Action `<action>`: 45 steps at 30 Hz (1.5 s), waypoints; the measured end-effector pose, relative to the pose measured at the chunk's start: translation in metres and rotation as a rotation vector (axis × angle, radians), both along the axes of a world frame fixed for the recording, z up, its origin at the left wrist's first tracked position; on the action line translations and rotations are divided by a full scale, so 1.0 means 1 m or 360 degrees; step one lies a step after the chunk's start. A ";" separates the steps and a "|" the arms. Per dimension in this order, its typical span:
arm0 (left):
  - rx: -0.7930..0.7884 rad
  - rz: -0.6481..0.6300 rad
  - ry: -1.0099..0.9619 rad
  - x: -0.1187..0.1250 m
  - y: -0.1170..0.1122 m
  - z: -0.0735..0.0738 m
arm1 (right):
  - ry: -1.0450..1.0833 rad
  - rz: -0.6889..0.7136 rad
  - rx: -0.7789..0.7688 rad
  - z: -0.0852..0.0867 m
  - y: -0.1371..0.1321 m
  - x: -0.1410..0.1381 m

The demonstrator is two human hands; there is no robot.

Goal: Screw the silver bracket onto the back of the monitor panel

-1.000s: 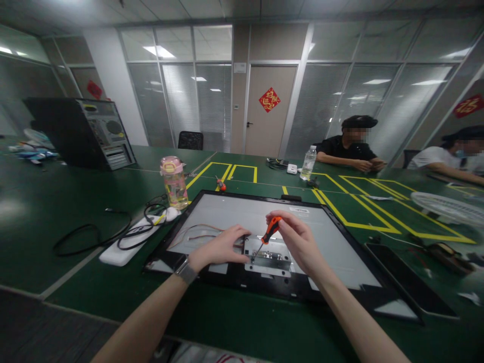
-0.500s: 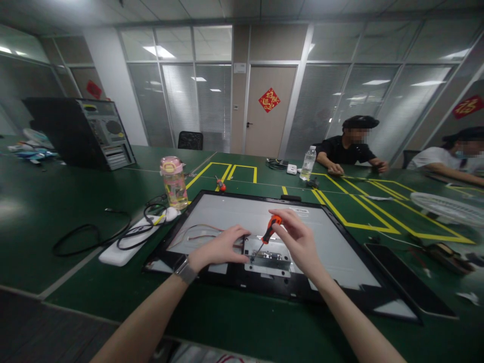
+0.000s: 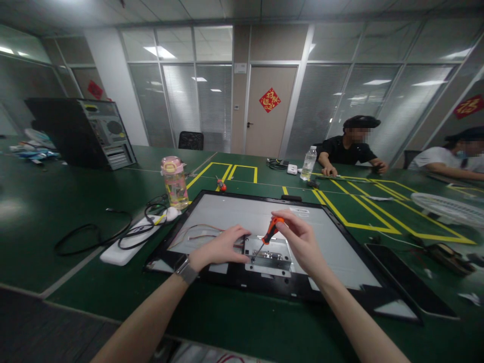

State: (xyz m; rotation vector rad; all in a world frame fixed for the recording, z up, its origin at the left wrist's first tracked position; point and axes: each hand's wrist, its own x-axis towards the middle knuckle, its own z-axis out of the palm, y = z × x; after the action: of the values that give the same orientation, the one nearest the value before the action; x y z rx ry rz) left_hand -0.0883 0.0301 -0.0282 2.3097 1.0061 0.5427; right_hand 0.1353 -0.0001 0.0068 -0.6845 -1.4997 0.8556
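An orange-and-black screwdriver (image 3: 270, 232) is held by its handle in my right hand (image 3: 297, 234), fingers closed round it. Its thin shaft slants down and left, with the tip at the left part of a silver metal bracket (image 3: 278, 269). My left hand (image 3: 223, 245) lies at the bracket's left edge, thumb and forefinger apart and touching it. Under both hands is a flat screen panel (image 3: 227, 206) with a black frame and a pale grey back, lying on the table. Thin wires (image 3: 198, 231) run over the panel beside my left hand.
Left of the panel are a white power strip (image 3: 130, 242) with black cables and a pink-lidded bottle (image 3: 174, 181). A computer case (image 3: 75, 133) stands far left. A dark flat bar (image 3: 410, 280) lies right. Beyond are a water bottle (image 3: 309, 164) and two seated people.
My right hand and the screwdriver have shifted very slightly, with the tip staying at the bracket. My left hand stays put. Across the table, a person's hand has moved a little left.
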 end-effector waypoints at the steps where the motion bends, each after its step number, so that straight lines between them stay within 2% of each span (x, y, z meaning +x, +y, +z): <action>1: 0.0001 -0.0002 0.0001 0.000 0.000 0.000 | -0.0003 0.0005 -0.0030 0.000 0.000 0.001; 4: -0.0002 -0.0004 0.0000 0.000 0.000 0.000 | -0.0032 0.0018 -0.0058 0.000 -0.001 0.002; 10: 0.0011 -0.0021 -0.0013 -0.001 0.000 0.001 | -0.0124 -0.0086 0.0096 0.003 -0.002 -0.001; 15: -0.0007 -0.0016 0.0008 0.000 -0.002 0.003 | -0.0099 -0.0112 0.0045 0.003 -0.004 -0.002; 23: -0.0008 -0.0014 -0.0032 0.001 -0.002 0.003 | -0.0239 -0.0087 0.0157 0.002 -0.004 -0.004; 32: 0.0020 -0.0022 -0.0030 -0.002 0.000 -0.001 | -0.0270 0.0049 0.0075 0.003 -0.006 -0.003; 38: 0.0004 -0.0008 0.0001 -0.001 -0.001 0.001 | -0.0303 -0.0184 0.0217 0.001 -0.002 -0.002; 45: 0.0009 -0.0003 -0.0002 0.000 -0.002 0.004 | -0.0379 0.0029 0.0050 0.006 -0.005 0.002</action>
State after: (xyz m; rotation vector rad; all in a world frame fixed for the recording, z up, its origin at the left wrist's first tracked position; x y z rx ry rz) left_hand -0.0888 0.0277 -0.0243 2.3148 1.0030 0.5467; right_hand 0.1376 -0.0048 0.0128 -0.7711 -1.7306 0.7831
